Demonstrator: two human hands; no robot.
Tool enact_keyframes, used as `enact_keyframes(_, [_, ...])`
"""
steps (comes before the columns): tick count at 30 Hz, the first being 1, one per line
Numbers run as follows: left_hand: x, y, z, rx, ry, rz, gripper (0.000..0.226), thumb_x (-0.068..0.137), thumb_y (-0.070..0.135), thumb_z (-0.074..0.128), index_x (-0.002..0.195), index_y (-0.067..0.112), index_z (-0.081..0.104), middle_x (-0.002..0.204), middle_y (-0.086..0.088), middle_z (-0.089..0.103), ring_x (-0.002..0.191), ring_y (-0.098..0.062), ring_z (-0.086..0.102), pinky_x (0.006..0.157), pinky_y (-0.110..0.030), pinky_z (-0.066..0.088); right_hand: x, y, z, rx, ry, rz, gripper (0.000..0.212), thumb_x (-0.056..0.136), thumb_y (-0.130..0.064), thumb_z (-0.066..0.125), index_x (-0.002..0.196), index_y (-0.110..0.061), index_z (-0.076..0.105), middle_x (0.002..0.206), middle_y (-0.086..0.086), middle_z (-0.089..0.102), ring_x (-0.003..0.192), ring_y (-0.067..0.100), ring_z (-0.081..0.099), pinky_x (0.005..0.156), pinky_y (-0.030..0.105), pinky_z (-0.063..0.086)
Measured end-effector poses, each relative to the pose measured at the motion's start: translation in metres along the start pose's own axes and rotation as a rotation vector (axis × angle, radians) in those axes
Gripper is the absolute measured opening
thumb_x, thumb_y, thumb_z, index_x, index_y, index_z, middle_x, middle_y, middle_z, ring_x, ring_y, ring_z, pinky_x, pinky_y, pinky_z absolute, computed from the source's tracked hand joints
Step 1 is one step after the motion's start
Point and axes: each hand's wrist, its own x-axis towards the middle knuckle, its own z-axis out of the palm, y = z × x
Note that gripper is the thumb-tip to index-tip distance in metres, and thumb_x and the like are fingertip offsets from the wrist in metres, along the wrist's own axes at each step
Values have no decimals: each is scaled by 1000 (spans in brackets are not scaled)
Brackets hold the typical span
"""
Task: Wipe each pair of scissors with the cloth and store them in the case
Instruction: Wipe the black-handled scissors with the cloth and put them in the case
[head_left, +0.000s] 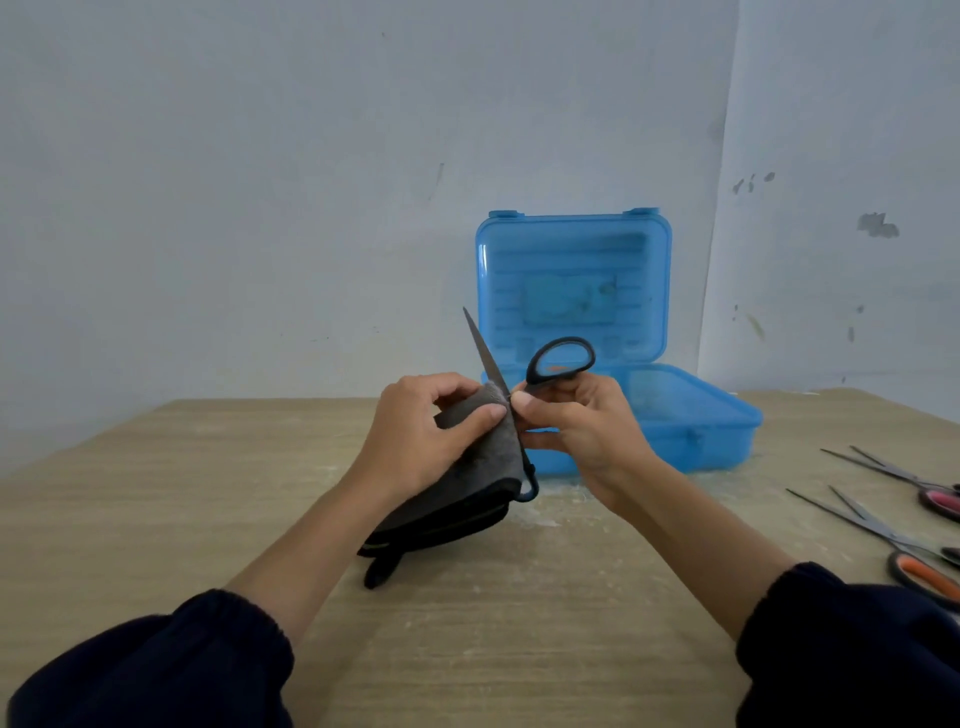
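Note:
My right hand (582, 431) holds a pair of black-handled scissors (558, 361) by the handle, blade tip pointing up and left. My left hand (421, 431) pinches a dark grey cloth (462, 493) around the lower part of the blade; the cloth hangs down to the table. Behind my hands the blue plastic case (691, 421) stands open, its lid (571, 280) upright against the wall. Two more pairs lie at the right edge of the table: pink-handled scissors (914, 480) and orange-handled scissors (904, 545), both with their blades spread.
The wooden table (493, 623) meets a pale wall just behind the case. My dark sleeves fill the bottom corners of the view.

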Motion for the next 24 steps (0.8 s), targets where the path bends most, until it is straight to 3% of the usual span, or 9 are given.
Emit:
enact_keyframes(3, [-1, -3, 2, 60, -89, 16, 34, 74, 51, 53, 87, 24, 68, 79, 7, 71, 77, -9, 65, 77, -30, 50, -1, -4, -1, -37, 5, 20, 5, 83, 3, 61, 80, 1, 64, 70, 9, 64, 60, 13, 65, 56, 22, 54])
enact_keyframes(5, [0, -7, -1, 68, -102, 15, 37, 72, 53, 50, 86, 24, 68, 79, 6, 71, 77, -11, 65, 78, -33, 51, 0, -8, -4, -46, 26, 30, 5, 84, 2, 61, 80, 0, 64, 70, 10, 65, 59, 13, 65, 55, 21, 54])
enact_keyframes(10, [3, -10, -3, -48, -76, -22, 17, 76, 37, 63, 82, 21, 68, 77, 9, 69, 74, -2, 62, 69, -9, 42, 3, -11, -10, -28, 67, 40, 7, 83, -1, 63, 77, -4, 65, 67, 6, 67, 60, 14, 65, 55, 22, 54])
enact_keyframes(13, [2, -8, 4, -75, -68, -22, 10, 80, 30, 66, 84, 20, 68, 78, 8, 69, 74, -3, 62, 67, -12, 44, 1, -3, 1, -62, 55, 30, 3, 81, -1, 65, 79, -2, 66, 67, 6, 67, 61, 15, 67, 57, 23, 53])
enact_keyframes(17, [0, -7, 4, -24, -81, 24, 22, 78, 39, 57, 83, 20, 67, 75, 6, 68, 71, -6, 61, 67, -22, 46, 0, -7, 2, -37, 109, 26, 6, 80, 0, 65, 75, -3, 66, 64, 6, 65, 58, 14, 65, 55, 19, 52])
enact_keyframes(24, [2, -14, -4, -64, -144, -17, 11, 84, 28, 62, 86, 22, 71, 75, 11, 69, 69, 6, 58, 65, -9, 42, 1, -15, -9, -41, 166, 58, 6, 81, -3, 65, 75, -4, 66, 67, 7, 63, 61, 15, 60, 53, 19, 53])
